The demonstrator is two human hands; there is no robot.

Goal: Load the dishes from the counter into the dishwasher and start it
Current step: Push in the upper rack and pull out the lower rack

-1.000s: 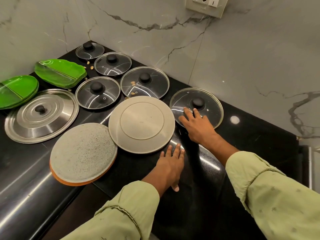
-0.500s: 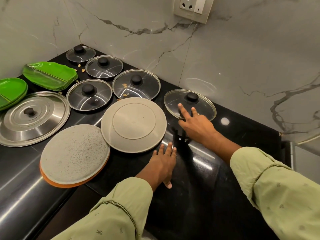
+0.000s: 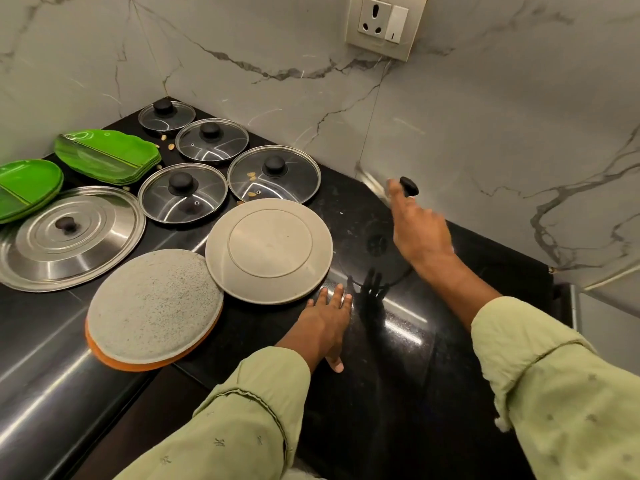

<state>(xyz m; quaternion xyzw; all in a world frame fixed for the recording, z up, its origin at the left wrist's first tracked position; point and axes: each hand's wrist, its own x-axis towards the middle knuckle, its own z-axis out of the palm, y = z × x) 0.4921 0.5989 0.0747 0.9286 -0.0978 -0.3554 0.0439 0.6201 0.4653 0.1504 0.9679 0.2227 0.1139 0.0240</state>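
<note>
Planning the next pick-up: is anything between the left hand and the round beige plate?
Nothing visible. The left hand lies flat on the black counter, its fingertips just short of the near rim of the beige plate, with only bare counter between them.

A wall socket [image 3: 382, 26] sits on the veined marble wall [image 3: 485, 116].

a home kitchen: black counter [image 3: 381, 393], marble wall [image 3: 485, 116], pot lids [image 3: 211, 140], wall socket [image 3: 381, 26].
</note>
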